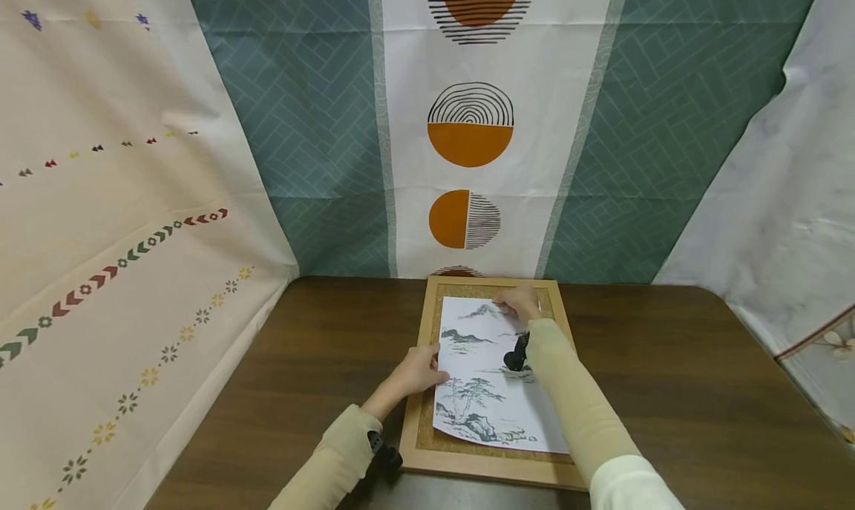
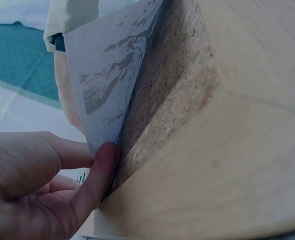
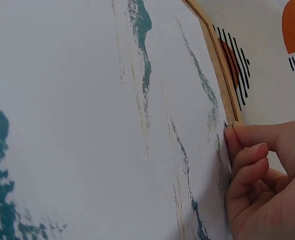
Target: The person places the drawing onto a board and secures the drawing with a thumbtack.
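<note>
A white sheet of paper (image 1: pixel 474 354) printed with an ink landscape of mountains and trees lies over a cork board (image 1: pixel 427 421) with a pale wooden frame. My left hand (image 1: pixel 415 370) is at the sheet's left edge; in the left wrist view its thumb and finger pinch the paper (image 2: pixel 100 75), which stands lifted off the cork (image 2: pixel 172 85). At the sheet's top edge is my right hand (image 1: pixel 521 302). In the right wrist view this hand (image 3: pixel 262 180) pinches a small, thin pin-like thing (image 3: pixel 229 125) beside the paper's edge; most of it is hidden by the fingertips.
The board lies on a dark brown wooden table (image 1: pixel 641 361), its far end close to a hanging green and white cloth (image 1: pixel 467 146) with orange circles. A cream patterned cloth (image 1: pixel 133 235) hangs at the left, and a white cloth (image 1: pixel 781 198) at the right.
</note>
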{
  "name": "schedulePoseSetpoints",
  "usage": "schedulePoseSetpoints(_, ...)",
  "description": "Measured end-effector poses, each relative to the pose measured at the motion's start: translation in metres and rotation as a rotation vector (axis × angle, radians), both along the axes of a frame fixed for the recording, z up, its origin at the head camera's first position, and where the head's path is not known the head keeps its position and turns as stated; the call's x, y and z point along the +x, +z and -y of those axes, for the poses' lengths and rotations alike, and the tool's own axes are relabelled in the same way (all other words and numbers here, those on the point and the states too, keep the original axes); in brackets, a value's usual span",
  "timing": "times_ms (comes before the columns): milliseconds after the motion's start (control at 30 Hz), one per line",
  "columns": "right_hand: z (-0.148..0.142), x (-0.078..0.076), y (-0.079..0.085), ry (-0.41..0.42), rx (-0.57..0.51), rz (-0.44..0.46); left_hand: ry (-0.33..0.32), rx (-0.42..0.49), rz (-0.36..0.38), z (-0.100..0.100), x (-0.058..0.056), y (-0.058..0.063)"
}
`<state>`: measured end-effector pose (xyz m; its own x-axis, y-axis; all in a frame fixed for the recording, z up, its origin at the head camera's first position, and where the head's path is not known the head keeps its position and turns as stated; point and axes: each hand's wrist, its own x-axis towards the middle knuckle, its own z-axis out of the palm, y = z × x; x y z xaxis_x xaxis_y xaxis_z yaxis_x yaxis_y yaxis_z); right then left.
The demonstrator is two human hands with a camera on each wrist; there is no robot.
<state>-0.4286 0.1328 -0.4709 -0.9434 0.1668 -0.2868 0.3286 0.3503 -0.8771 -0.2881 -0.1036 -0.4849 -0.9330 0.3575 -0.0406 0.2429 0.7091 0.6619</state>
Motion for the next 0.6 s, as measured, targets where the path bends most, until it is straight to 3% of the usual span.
schedulePoseSetpoints(367, 0.0, -0.001, -0.011, -0.01, 0.081, -0.025, -0.005, 0.004, 0.026, -0.003, 0.003, 0.001)
schedulePoseSetpoints(600, 0.006, 0.001, -0.004, -0.019, 0.071, -0.04, -0.016, -0.003, -0.002, 0.001, 0.001, 0.003)
